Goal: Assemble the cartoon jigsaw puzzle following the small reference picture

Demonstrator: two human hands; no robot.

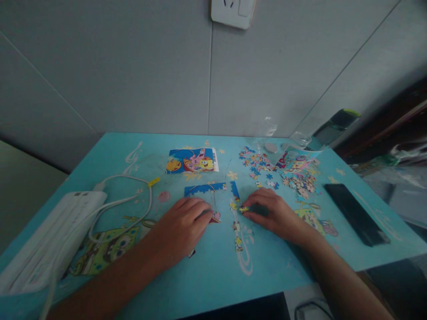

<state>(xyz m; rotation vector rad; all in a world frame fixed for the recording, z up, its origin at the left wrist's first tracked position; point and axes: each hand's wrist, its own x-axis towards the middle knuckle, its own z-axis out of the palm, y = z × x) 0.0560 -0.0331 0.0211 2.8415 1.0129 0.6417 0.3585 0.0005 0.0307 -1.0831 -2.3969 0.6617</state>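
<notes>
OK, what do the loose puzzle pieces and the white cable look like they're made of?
Loose puzzle pieces: probably printed cardboard, judging by their thin, flat, picture-covered shapes; gloss is hard to tell. White cable: likely smooth, flexible plastic or rubber, since it curves in loops.

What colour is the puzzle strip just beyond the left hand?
The long, jagged puzzle strip is mostly blue (head view).

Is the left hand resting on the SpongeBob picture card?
No, the SpongeBob picture card lies uncovered nearer the wall, apart from the left hand.
</notes>
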